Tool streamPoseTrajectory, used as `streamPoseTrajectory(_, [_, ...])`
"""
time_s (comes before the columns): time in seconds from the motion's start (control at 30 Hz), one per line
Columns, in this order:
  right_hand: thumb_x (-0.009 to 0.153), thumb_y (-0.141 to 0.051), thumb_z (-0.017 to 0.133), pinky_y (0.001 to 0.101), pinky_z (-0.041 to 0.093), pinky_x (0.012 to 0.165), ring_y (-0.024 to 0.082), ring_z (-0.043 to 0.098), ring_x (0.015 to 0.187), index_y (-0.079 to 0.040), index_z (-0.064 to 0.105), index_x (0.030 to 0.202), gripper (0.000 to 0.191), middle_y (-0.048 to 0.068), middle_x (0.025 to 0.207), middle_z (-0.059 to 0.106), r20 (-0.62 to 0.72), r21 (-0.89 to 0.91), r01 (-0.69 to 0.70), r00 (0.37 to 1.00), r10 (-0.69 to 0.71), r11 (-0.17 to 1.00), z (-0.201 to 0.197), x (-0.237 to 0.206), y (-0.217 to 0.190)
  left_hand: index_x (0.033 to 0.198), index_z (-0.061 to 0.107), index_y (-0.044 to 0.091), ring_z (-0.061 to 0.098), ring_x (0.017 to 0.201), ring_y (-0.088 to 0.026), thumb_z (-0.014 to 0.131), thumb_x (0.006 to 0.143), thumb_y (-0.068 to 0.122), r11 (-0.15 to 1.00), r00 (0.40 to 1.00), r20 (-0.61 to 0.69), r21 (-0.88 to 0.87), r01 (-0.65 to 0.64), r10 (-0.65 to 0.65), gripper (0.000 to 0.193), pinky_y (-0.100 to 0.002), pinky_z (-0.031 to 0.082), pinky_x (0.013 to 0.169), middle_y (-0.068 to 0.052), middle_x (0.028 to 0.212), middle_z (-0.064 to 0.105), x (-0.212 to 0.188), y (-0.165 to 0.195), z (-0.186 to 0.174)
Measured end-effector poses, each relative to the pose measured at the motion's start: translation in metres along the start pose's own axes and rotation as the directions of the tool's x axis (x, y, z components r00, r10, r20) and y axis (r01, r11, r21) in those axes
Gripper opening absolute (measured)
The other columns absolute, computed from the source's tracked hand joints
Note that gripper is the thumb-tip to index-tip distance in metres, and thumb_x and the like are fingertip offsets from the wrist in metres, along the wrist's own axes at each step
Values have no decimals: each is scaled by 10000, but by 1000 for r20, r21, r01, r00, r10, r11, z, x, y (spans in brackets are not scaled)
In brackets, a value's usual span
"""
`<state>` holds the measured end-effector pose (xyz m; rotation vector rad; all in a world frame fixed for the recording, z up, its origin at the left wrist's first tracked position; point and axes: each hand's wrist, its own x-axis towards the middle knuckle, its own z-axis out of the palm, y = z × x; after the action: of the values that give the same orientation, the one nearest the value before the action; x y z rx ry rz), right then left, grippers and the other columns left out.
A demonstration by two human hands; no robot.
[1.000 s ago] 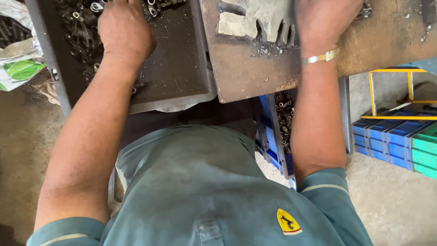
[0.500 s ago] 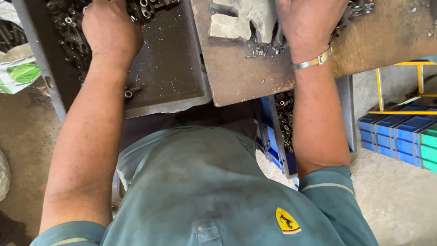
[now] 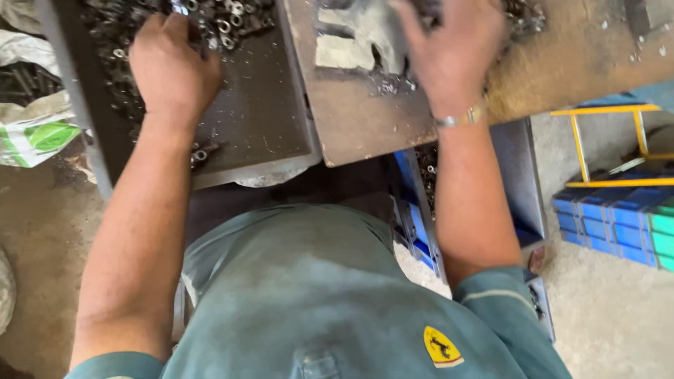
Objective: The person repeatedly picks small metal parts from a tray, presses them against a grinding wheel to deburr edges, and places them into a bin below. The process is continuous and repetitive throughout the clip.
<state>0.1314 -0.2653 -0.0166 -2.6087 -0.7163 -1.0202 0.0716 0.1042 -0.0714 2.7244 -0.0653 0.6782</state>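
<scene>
While the person leans over the work, the left hand [image 3: 172, 70] lies palm down in a dark metal tray [image 3: 260, 133], its fingers bent into a heap of small metal rings and nuts [image 3: 225, 21] at the far end of the tray; the fingertips are hidden among the pieces, so I cannot tell if they pinch one or only rest on them. A few loose rings [image 3: 200, 154] lie on the tray floor just beside the left forearm. The right hand [image 3: 449, 56] is on a rusty brown metal plate [image 3: 365, 126], which stands next to the tray and touches its right edge. This hand has its fingers spread wide, and they press down on a grey worn work glove [image 3: 358, 42] that lies flat on the plate (the glove looks stiff and dirty). A small pile of dark metal pieces [image 3: 523, 17] is near the fingers on the far side. On the right wrist there is a thin metal bangle [image 3: 460, 119]. Under the plate, between the arms, a blue crate [image 3: 414, 210] holds more small metal parts. To the right, on the floor, stand stacked blue and green boxes [image 3: 618, 224] and a yellow metal frame [image 3: 604, 147]. At the left lies a white and green sack [image 3: 35, 133]. The person wears a grey-green shirt [image 3: 302, 295] with a yellow badge.
</scene>
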Motion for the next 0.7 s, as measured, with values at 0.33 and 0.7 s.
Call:
streamPoseTrajectory(0.33, [886, -191, 948, 369, 592, 865, 276, 722, 964, -63, 693, 1197, 422, 129, 1112, 730, 194, 529, -73, 980, -37, 846, -75, -25, -89, 1133, 686, 20, 665, 985, -92, 686, 978, -39, -91, 921, 389, -918, 386, -6, 166, -262, 576, 902, -27, 1055, 714, -36, 141, -9])
streamPoseTrajectory(0.7, [909, -100, 905, 377, 569, 729, 317, 720, 815, 25, 686, 1025, 277, 152, 941, 731, 88, 202, -4, 996, -14, 979, -38, 18, -29, 1052, 721, 17, 703, 945, -400, 813, 855, 172, 978, 971, 238, -207, 23, 28, 267, -481, 569, 813, -212, 1050, 714, -4, 49, 0])
